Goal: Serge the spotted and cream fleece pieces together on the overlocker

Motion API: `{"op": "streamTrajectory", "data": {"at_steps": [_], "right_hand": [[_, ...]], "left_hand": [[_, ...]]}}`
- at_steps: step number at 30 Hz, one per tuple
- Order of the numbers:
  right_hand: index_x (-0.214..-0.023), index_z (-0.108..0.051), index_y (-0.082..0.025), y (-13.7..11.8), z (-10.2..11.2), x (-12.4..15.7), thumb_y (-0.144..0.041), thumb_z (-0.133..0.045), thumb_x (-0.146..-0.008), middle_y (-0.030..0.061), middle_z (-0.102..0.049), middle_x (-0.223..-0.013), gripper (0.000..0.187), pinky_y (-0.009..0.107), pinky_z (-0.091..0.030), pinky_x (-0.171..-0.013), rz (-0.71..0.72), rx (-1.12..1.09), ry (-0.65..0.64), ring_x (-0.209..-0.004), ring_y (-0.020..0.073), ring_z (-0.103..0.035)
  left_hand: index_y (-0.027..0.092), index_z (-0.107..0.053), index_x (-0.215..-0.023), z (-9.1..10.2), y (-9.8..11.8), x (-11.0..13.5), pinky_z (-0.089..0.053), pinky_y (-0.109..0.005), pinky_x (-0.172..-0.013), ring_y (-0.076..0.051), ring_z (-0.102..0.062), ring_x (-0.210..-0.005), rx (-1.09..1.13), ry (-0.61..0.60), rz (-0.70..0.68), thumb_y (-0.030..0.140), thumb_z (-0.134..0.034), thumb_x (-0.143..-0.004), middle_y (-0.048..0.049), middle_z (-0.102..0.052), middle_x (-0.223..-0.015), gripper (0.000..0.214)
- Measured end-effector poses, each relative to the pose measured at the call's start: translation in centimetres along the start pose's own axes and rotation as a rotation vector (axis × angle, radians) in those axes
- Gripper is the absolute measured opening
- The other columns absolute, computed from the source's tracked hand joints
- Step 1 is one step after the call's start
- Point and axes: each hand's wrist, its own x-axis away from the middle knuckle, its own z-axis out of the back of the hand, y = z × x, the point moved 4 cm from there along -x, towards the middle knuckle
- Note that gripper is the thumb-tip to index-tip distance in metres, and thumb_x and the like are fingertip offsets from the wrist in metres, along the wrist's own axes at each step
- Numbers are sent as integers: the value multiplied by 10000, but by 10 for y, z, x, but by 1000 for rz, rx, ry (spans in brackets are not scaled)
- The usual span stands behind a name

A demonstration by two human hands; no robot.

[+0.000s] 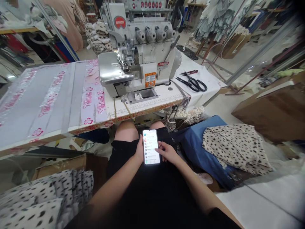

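A smartphone (151,156) with a lit white screen stands tilted above my lap, showing a list of small icons and text lines. My left hand (140,150) is closed around its left edge. At the right edge, my right hand (168,152) has its fingers curled against the phone, and one digit, which looks like the thumb, lies over the screen. The fingers behind the phone are hidden. Beyond my knees stands an overlock sewing machine (149,52) on the table, with a small fabric scrap (138,96) in its front recess.
Black scissors (193,83) and dark red thread snips (189,72) lie right of the machine. Spotted fabric is stacked at lower left (30,200) and draped over blue cloth (197,140) at right (234,144). The table edge (88,127) runs above my knees. A cardboard box (269,108) stands right.
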Motion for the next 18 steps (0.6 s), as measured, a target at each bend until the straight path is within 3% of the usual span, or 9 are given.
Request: {"op": "streamTrajectory", "data": {"at_steps": [4,10,18], "right_hand": [[-1054,-477,-190,-7,3,8,-421,-690,-640,14,-605,-841,520,204,-382,-455,55,123,-40,-487,90,-538],[-1123,-465,-168,-10,2,10,-397,-757,-551,35,-599,-879,682,267,-374,-622,76,273,-22,-717,183,-559],[-1098,-476,-157,-17,2,8,-409,-730,-598,39,-611,-881,616,262,-394,-631,121,274,-58,-752,192,-580]], "left_hand": [[46,-567,-1066,0,1,0,-418,-479,-828,-299,-599,-851,41,-15,-28,687,-328,-766,-185,-616,-988,747],[38,-560,-1078,1,2,1,-426,-500,-804,-315,-602,-842,65,-29,-29,673,-321,-777,-204,-607,-1000,742],[56,-566,-1080,3,3,2,-428,-484,-808,-320,-597,-866,35,-20,-50,656,-352,-777,-193,-610,-1003,705]]}}
